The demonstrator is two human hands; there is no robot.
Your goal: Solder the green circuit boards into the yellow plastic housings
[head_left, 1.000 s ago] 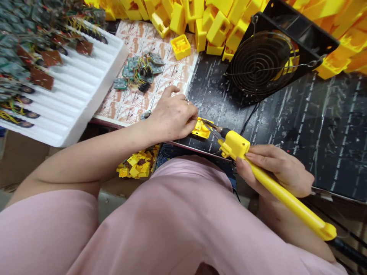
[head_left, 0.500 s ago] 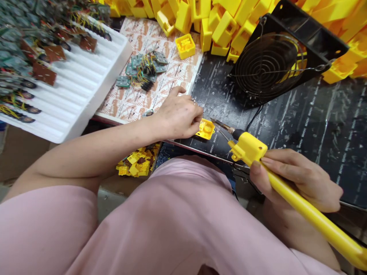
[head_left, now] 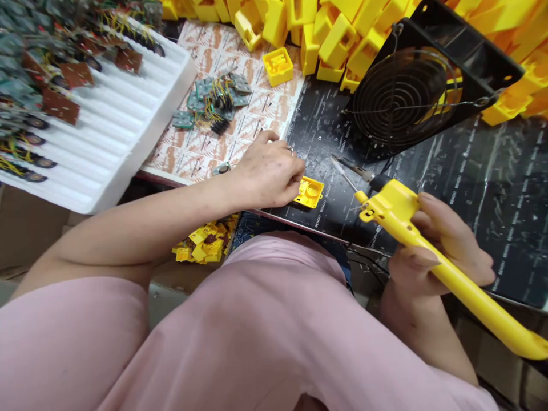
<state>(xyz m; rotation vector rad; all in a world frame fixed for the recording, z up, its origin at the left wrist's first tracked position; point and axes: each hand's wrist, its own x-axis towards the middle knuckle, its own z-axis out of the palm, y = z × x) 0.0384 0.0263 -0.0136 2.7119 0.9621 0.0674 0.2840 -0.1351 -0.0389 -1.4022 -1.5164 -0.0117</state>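
Note:
My right hand is closed round a yellow soldering tool, whose dark iron tip and thin metal tube point to the upper left over the black table. Near the table's front edge my left hand has its fingers curled at the left side of a small yellow plastic case. The case lies with its open side up and its left part hidden by the fingers. Circuit boards with yellow wires lie on a patterned sheet beyond the left hand.
A white foam tray full of circuit boards stands at the left. A black fan sits at the back right before piled yellow housings. One yellow housing stands apart. Below the edge are small yellow parts.
My right hand has turned the soldering tool, and its tip has moved up and to the right, away from the yellow case. My left hand has hardly moved.

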